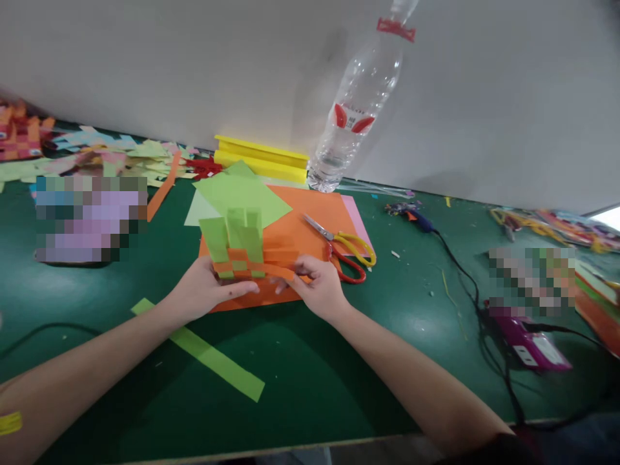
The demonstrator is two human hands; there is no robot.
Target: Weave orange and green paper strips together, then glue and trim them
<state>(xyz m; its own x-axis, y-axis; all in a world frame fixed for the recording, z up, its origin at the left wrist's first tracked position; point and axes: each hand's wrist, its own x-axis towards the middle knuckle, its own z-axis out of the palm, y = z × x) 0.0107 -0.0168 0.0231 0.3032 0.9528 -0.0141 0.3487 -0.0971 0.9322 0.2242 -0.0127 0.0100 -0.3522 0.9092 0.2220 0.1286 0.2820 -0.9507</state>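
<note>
Woven paper piece (237, 244): I count one (scissors (330, 237), one pair); left hand (202, 287) clasps it, right hand (320, 284), nearly closed, pinches orange strip (276, 270).

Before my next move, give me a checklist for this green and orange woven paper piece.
1. Left hand gripping the green and orange woven paper piece: ok.
2. Right hand pinching the narrow orange paper strip: ok.
3. Red-and-yellow-handled metal scissors clear of that hand: not ok, close beside it.
4. Light-green paper strip uncovered: not ok, left forearm crosses it.
5. Piece's far side intact: cannot tell, hidden.
</note>
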